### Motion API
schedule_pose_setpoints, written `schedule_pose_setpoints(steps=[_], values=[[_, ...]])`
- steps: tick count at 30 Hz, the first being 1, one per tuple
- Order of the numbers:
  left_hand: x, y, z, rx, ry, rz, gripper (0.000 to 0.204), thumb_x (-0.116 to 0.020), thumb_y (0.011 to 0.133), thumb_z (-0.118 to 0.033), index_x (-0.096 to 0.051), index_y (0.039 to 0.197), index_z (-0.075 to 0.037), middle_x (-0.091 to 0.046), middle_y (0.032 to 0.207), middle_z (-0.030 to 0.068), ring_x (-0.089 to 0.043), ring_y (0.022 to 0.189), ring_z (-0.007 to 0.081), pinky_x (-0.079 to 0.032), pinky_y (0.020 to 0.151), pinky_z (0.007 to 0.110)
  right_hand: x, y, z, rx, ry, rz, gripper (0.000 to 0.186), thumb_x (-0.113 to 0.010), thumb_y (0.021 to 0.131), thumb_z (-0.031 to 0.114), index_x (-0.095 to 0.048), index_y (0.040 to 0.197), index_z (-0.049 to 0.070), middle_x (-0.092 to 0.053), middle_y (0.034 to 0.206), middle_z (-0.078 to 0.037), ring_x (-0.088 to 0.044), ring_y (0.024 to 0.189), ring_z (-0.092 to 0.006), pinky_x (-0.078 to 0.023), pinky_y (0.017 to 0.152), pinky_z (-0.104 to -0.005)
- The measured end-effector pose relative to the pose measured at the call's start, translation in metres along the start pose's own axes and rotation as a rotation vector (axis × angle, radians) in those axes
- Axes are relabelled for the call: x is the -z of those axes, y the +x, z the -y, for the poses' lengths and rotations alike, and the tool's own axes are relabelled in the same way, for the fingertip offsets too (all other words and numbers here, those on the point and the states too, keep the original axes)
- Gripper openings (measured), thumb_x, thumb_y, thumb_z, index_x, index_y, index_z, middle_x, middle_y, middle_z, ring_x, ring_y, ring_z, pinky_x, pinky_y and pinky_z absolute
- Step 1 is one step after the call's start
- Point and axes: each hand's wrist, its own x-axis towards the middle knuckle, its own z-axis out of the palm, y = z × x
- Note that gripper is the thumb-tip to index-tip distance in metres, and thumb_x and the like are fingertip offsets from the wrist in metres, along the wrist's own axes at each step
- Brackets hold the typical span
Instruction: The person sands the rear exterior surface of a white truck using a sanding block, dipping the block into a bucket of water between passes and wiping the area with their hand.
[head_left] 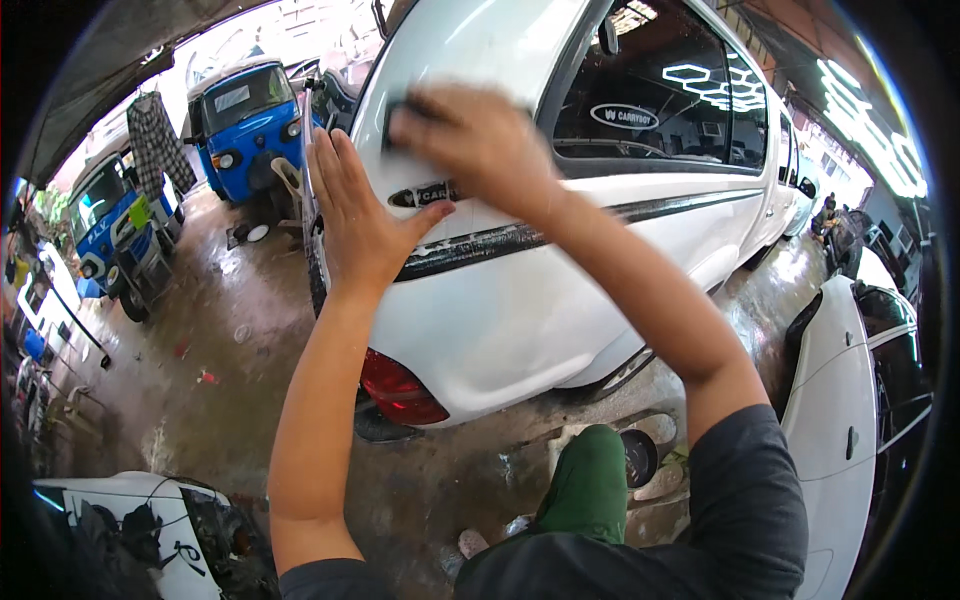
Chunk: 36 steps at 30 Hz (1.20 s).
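A white vehicle (490,340) with a rear canopy stands in front of me, its red tail light (400,388) low at the corner. My left hand (358,205) lies open against the rear corner of the canopy, fingers pointing up and thumb spread to the right. Motion blurs my right hand (480,145), which holds a dark block-like pad (398,125) at the white side panel, left of the tinted side window (650,95). Partly hidden below my hands is a dark oval emblem (425,195). A worn black stripe (480,248) runs along the side beneath it.
Blue three-wheelers (248,115) stand at the back left, with a checked shirt (158,145) hanging nearby. A white car (850,400) is on the right. A white car part (150,520) lies lower left. Near my feet is a round black pan (640,457) on the wet floor (230,350).
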Motion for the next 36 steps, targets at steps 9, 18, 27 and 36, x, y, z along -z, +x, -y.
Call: schedule_pose_setpoints(steps=[9, 18, 27, 36], values=[[0.001, 0.005, -0.006, 0.056, -0.041, -0.002, 0.152, -0.086, 0.072, -0.074, 0.0, 0.171, 0.003, -0.008, 0.173, 0.0378, -0.01, 0.161, 0.055, -0.018, 0.132, 0.06, 0.02, 0.049, -0.087, -0.179, -0.095, 0.003, 0.032, -0.071, 0.095, 0.012, -0.075, 0.127, 0.016, -0.074, 0.131, -0.011, -0.077, 0.102, -0.0308, -0.063, 0.086, -0.0451], [-0.008, 0.002, -0.02, 0.035, -0.083, 0.04, 0.149, -0.088, 0.073, -0.069, 0.0, 0.171, 0.002, -0.009, 0.174, 0.0361, -0.013, 0.161, 0.0553, -0.02, 0.132, 0.06, 0.022, 0.058, -0.113, -0.236, -0.105, -0.063, 0.039, -0.071, 0.098, 0.018, -0.07, 0.137, 0.019, -0.07, 0.134, -0.017, -0.069, 0.114, -0.0415, -0.053, 0.101, -0.0513], [-0.001, 0.003, -0.016, 0.049, -0.061, 0.076, 0.145, -0.089, 0.075, -0.067, -0.005, 0.17, 0.004, -0.012, 0.173, 0.0362, -0.014, 0.161, 0.0539, -0.02, 0.132, 0.059, 0.005, 0.016, -0.042, -0.187, -0.123, -0.147, 0.039, -0.072, 0.096, 0.026, -0.07, 0.136, 0.027, -0.065, 0.145, -0.011, -0.064, 0.131, -0.0347, -0.049, 0.111, -0.0539], [0.0, -0.003, -0.006, 0.01, -0.065, 0.029, 0.138, -0.089, 0.079, -0.062, -0.008, 0.17, 0.003, -0.014, 0.175, 0.0323, -0.016, 0.162, 0.0507, -0.018, 0.132, 0.058, -0.008, -0.007, 0.017, -0.381, -0.078, -0.214, 0.044, -0.075, 0.092, 0.021, -0.071, 0.136, 0.024, -0.063, 0.146, -0.011, -0.062, 0.134, -0.0327, -0.047, 0.114, -0.0513]])
